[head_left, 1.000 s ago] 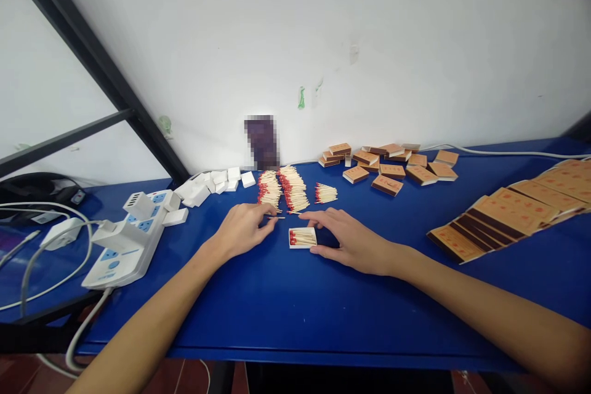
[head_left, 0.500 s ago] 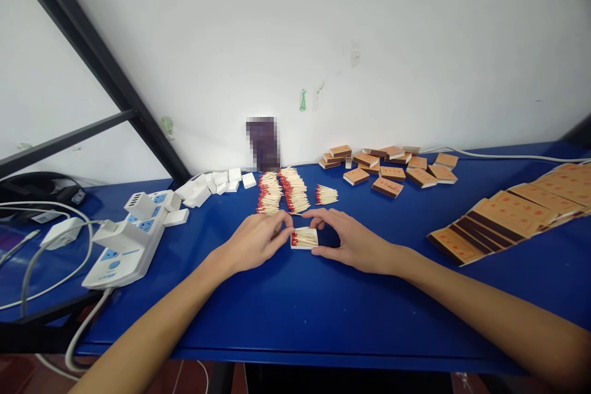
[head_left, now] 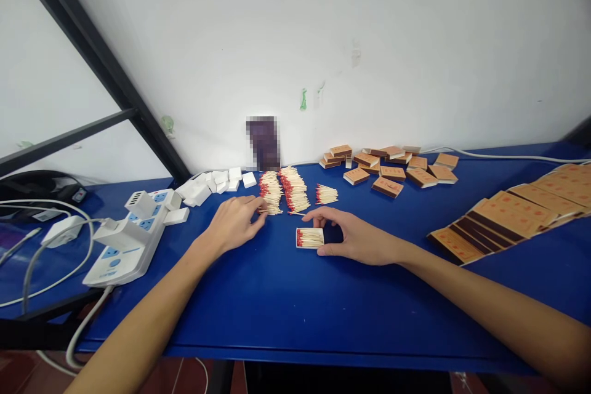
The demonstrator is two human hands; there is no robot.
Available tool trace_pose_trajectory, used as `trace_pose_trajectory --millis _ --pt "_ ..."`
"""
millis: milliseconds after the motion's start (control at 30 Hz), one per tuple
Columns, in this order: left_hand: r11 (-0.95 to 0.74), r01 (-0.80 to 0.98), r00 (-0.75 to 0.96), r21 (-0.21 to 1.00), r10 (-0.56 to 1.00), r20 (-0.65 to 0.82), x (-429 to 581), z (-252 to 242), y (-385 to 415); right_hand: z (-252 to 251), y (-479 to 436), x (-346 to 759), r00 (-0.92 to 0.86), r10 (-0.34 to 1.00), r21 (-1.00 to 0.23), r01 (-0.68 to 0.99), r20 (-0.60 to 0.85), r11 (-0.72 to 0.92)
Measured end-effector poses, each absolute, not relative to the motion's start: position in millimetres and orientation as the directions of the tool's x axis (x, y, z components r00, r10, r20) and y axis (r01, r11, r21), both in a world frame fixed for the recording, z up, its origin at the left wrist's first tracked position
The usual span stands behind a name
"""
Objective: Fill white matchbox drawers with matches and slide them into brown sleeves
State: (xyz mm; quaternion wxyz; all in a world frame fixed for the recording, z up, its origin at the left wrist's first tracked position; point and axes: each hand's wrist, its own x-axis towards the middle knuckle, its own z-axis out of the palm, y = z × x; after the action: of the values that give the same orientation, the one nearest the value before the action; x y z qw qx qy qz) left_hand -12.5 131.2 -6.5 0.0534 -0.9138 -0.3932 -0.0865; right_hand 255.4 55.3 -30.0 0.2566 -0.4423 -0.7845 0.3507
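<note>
My left hand [head_left: 237, 220] is at the near left end of a pile of red-tipped matches [head_left: 272, 192]. Its fingertips touch the pile, with thumb and forefinger apart. My right hand [head_left: 357, 236] curls around the right end of a small white matchbox tray [head_left: 310, 248], thumb against the near right corner and fingers at the far side. Inside the tray lies a layer of matches [head_left: 309, 237], red heads to the left. A second match pile [head_left: 294, 191] and a smaller group of matches [head_left: 326, 194] lie just beyond.
Closed matchboxes [head_left: 392, 173] are heaped by the wall. Overlapping flat matchbox sleeves [head_left: 517, 208] spread across the right. On the left are white empty-looking trays [head_left: 198, 189] and a power strip [head_left: 138, 231] with chargers and cables. A pixelated dark object [head_left: 263, 143] stands against the wall.
My left hand has left the tray and moved left and away from me to the match pile. The tray has shifted slightly right with my right hand beside it.
</note>
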Motion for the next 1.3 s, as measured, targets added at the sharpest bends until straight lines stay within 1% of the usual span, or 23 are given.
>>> trace_pose_trajectory --millis 67,200,333,400,500,700,767,833,900,967,1033,1067,1133,1200,1233,1300 --pt "-0.684 0.726 0.684 -0.065 0.711 0.162 -15 -6 134 -29 55 256 -0.482 0.872 -0.761 0.533 0.086 0.37" --pt "-0.695 0.713 0.701 -0.099 0.703 0.119 -14 -9 133 -30 51 254 -0.483 0.87 -0.712 0.575 0.102 0.403" --pt "-0.683 0.722 0.692 -0.114 0.707 0.147 -13 -11 133 -30 46 250 -0.492 0.861 -0.626 0.634 0.126 0.454" --pt "-0.675 0.728 0.686 -0.123 0.709 0.165 -13 -12 134 -30 45 250 -0.495 0.859 -0.602 0.648 0.131 0.466" --pt "-0.676 0.725 0.688 -0.129 0.708 0.156 -12 -14 136 -30 45 250 -0.505 0.853 -0.606 0.638 0.136 0.475" --pt "-0.687 0.72 0.693 -0.101 0.705 0.151 -12 -16 138 -31 46 252 -0.505 0.852 -0.612 0.633 0.137 0.474" --pt "-0.691 0.719 0.693 -0.074 0.702 0.165 -13 -16 137 -31 46 252 -0.504 0.852 -0.611 0.633 0.143 0.476" --pt "-0.708 0.706 0.697 -0.01 0.692 0.187 -13 -14 134 -32 46 252 -0.503 0.852 -0.608 0.634 0.146 0.479" --pt "-0.733 0.675 0.706 0.088 0.676 0.213 -9 -12 128 -33 46 252 -0.502 0.851 -0.606 0.634 0.151 0.481" --pt "-0.745 0.633 0.706 0.211 0.667 0.239 1 -12 119 -35 47 252 -0.5 0.851 -0.603 0.633 0.159 0.485" --pt "-0.737 0.588 0.698 0.334 0.67 0.251 13 -14 108 -37 47 252 -0.499 0.849 -0.599 0.631 0.172 0.493" --pt "-0.733 0.566 0.7 0.376 0.669 0.249 20 -16 104 -38 47 251 -0.5 0.848 -0.597 0.63 0.178 0.497" --pt "-0.74 0.53 0.717 0.415 0.652 0.246 29 -20 97 -38 47 251 -0.498 0.848 -0.597 0.629 0.184 0.498" --pt "-0.743 0.526 0.721 0.415 0.648 0.245 32 -23 96 -38 47 251 -0.492 0.852 -0.6 0.633 0.177 0.49" --pt "-0.741 0.539 0.716 0.4 0.654 0.246 30 -24 99 -38 47 251 -0.49 0.854 -0.601 0.634 0.174 0.486" --pt "-0.741 0.588 0.697 0.325 0.668 0.26 21 -22 107 -38 47 252 -0.491 0.855 -0.606 0.634 0.167 0.481"
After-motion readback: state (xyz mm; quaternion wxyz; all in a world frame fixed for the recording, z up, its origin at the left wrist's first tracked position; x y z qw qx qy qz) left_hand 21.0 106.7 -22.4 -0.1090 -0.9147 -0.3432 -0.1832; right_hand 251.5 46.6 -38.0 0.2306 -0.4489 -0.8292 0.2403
